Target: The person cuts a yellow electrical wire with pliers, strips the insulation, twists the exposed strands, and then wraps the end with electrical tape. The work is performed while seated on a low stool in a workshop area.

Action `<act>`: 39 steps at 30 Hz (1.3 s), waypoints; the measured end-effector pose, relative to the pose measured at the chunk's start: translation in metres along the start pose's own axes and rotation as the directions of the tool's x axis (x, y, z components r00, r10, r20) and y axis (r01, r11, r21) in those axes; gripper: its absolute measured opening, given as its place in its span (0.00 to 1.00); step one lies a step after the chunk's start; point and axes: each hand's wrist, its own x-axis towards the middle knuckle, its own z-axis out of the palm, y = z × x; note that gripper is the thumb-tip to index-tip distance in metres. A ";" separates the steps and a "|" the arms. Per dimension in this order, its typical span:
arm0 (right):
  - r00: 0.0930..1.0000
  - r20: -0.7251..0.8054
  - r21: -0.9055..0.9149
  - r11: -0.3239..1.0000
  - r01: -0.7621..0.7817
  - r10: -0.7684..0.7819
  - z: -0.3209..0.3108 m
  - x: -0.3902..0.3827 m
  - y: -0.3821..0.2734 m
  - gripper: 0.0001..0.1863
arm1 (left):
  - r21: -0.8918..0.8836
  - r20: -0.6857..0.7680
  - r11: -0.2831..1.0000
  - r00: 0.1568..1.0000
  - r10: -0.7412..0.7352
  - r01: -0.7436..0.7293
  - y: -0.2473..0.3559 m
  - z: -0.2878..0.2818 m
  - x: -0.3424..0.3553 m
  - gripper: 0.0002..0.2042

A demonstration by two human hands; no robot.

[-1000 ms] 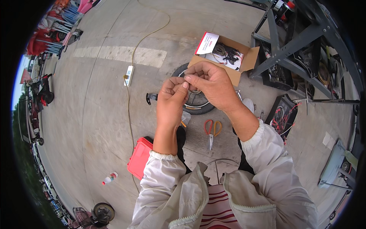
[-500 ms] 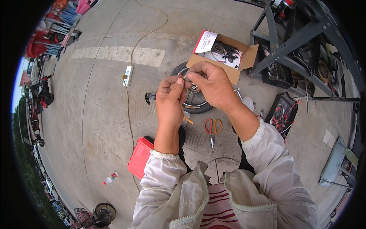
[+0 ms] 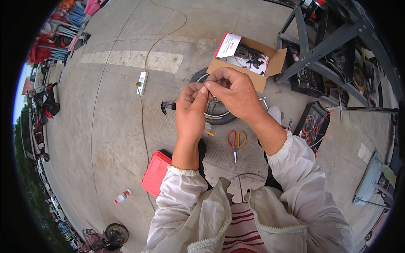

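Above a spoked wheel with a black tyre [image 3: 221,121], my left hand [image 3: 192,110] and my right hand [image 3: 236,93] meet, thumbs and fingertips pinched together. Whatever lies between the fingertips is too small and too covered to make out. Both hands are closed, and they hide much of the wheel and its hub. On the ground just below lies a pair of scissors [image 3: 235,153] with one red and one orange handle, blades toward me. A short orange piece [image 3: 209,132] shows beside my left wrist.
Beyond my right hand stands an open cardboard box [image 3: 253,80] with dark parts inside. A black tray [image 3: 311,126] of red wires and a grey metal rack [image 3: 322,52] stand right. Leftward are a red case [image 3: 157,173], a power strip [image 3: 142,83] with its cord, and a bottle [image 3: 123,196].
My left hand has shifted slightly right and turned, its fingers now closer against the right hand's. The small thin reddish bit seen between the fingertips before is now hidden.
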 end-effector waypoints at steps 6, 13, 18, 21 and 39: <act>1.000 0.023 0.016 1.000 0.009 -0.010 -0.002 0.003 0.010 0.07 | -0.031 -0.013 0.999 1.000 -0.013 0.013 0.001 -0.003 0.001 0.06; 0.931 0.068 -0.505 0.793 0.342 -0.358 -0.006 0.001 -0.002 0.08 | 0.271 -0.041 0.949 0.983 0.179 -0.161 -0.004 -0.001 -0.003 0.05; 0.923 0.078 -0.554 0.753 0.355 -0.378 -0.006 0.000 -0.003 0.08 | 0.380 -0.063 0.913 0.980 0.188 -0.150 -0.001 0.001 -0.005 0.06; 0.942 0.067 -0.562 0.767 0.308 -0.329 -0.005 -0.002 -0.004 0.08 | 0.321 -0.075 0.932 0.976 0.202 -0.168 -0.004 -0.001 -0.003 0.06; 0.859 0.138 -0.699 0.566 0.437 -0.493 -0.003 -0.004 0.002 0.06 | 0.364 -0.076 0.917 0.976 0.206 -0.165 -0.004 0.002 -0.005 0.05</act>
